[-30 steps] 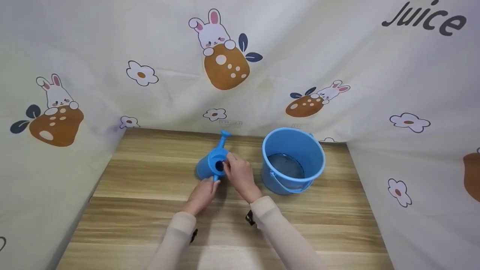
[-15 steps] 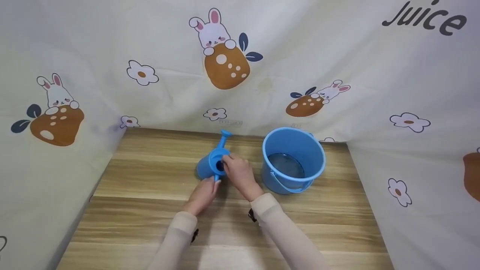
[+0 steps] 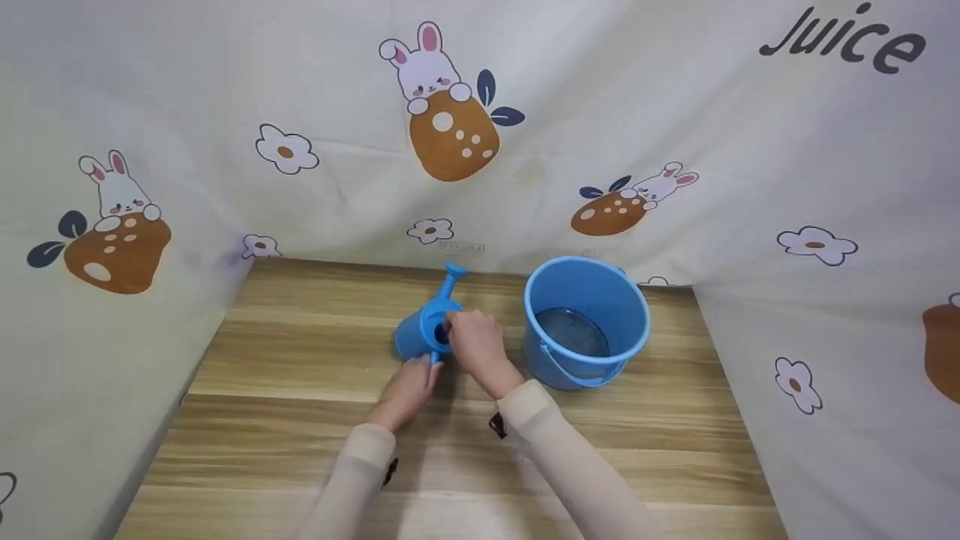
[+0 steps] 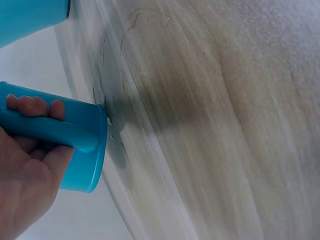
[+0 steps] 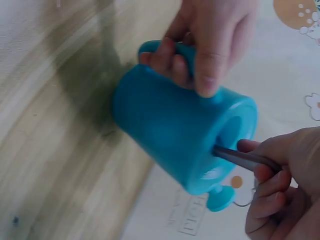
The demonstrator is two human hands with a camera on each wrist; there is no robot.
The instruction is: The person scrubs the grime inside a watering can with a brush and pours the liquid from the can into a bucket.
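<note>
One bucket (image 3: 592, 300) stood on one wooden surface (image 3: 300, 450); left of it was one can (image 3: 412, 334). Two hands: the left hand (image 3: 405, 390) gripped its handle (image 4: 65, 132), the right hand (image 3: 480, 341) pinched one stick (image 5: 247, 160) dipping inside.

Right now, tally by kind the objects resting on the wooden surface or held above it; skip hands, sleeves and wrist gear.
Watering can: 1
Bucket: 1
Grey rod-like tool, far end hidden inside the can: 1
Total: 3
</note>
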